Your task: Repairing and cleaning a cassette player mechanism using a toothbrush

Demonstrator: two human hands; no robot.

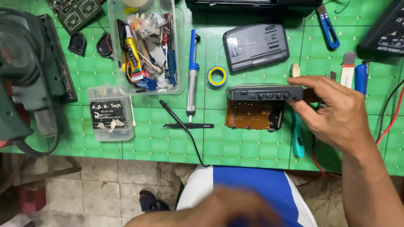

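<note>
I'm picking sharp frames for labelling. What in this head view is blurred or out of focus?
Head view: the left hand at the bottom edge is smeared and soft; the right hand holding the grey cassette player is sharp, as is the green mat; lighting is even, with no strong glare.

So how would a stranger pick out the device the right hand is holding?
On the green mat, look right of centre, just below the yellow-and-blue tape roll. The right hand holds a grey opened cassette-player body, its orange circuit board exposed beneath, unlike the closed grey cover behind.
</note>
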